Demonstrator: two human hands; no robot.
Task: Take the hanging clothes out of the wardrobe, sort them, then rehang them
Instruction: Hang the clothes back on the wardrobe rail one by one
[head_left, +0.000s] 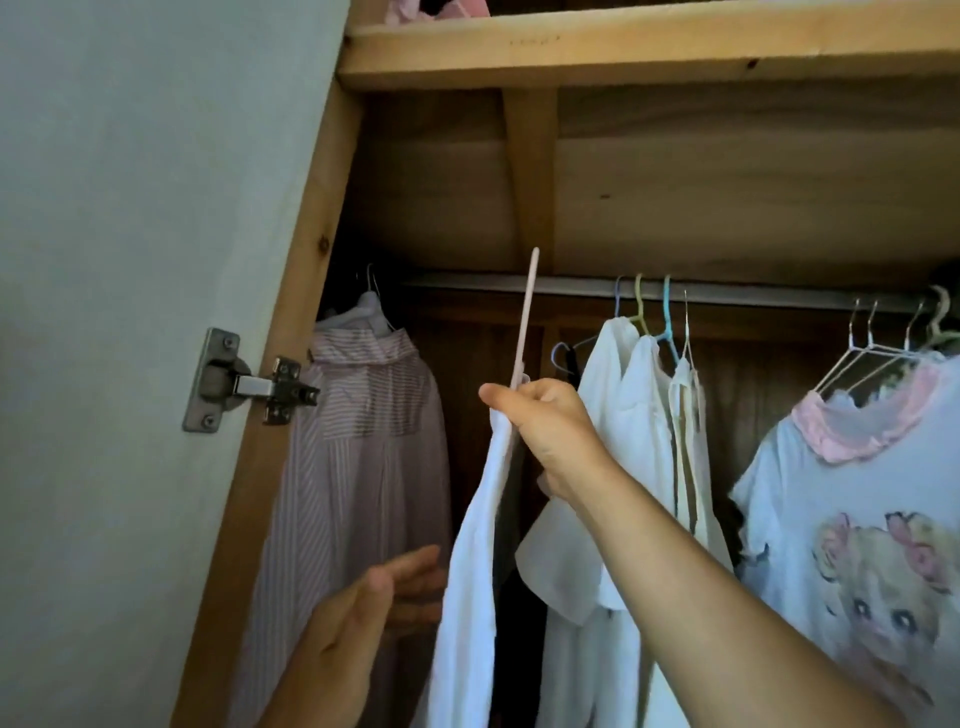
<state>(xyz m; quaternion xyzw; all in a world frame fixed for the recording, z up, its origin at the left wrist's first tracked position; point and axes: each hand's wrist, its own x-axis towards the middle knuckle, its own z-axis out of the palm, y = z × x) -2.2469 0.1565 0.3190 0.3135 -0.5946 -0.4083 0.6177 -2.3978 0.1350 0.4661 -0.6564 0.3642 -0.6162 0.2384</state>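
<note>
The wardrobe (322, 249) stood open, its rail (727, 295) running well above the fingers. The step in hand looked like carrying one hung piece, taking out or rehanging I could not tell. The white garment (467, 597) drooped below the right hand (545, 431), whose fingers were curled tight on the pink hanger (524, 322), its hook rising above the knuckles, short of the rail. The left hand (358, 623), fingers straight and slightly apart, lay just beside the cloth. A striped shirt (363, 467) hung beyond those fingers, white tops (639, 415) behind the right hand. Next, probably, the hook must be guided to the rail or lowered clear of it.
</note>
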